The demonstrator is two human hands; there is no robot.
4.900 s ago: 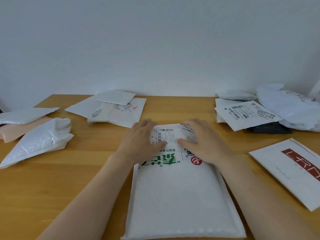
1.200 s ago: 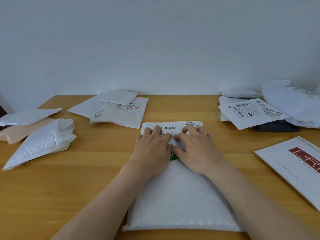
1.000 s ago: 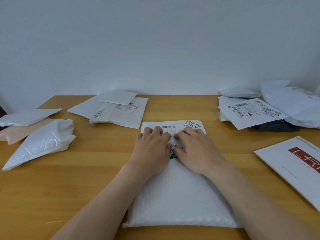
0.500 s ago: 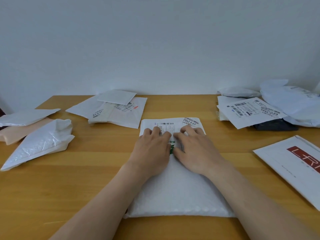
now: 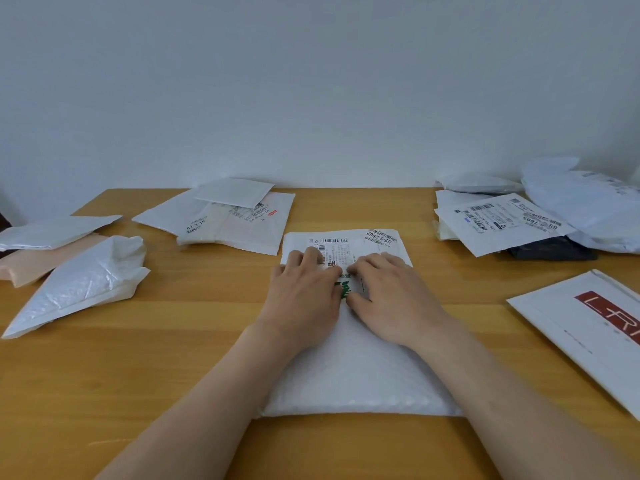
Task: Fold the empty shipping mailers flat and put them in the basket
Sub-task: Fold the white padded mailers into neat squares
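"Nearest me, on the wooden table, lies the white bubble mailer. Its long axis runs straight away from me, and its near edge is rounded like a crease."

"And your hands?"

"Both are flat on its far half, gripping nothing. My left hand and right hand press side by side, fingers straight. The thumbs almost touch over a scrap of green print, and the fingertips reach the shipping label."

"So which way does the work lie from there?"

"Beneath my palms and back toward me. Neither hand is nearer, since they split the mailer down its middle line. I'd judge I'm at the flattening step, and any further fold would go along that same near-to-far axis."

"Where's the basket?"

"Not in view. On my right there's a flat white mailer with red lettering, and on my left a crumpled poly mailer. Farther back are a stack of labelled mailers and a heap of mailers, all well apart from mine."
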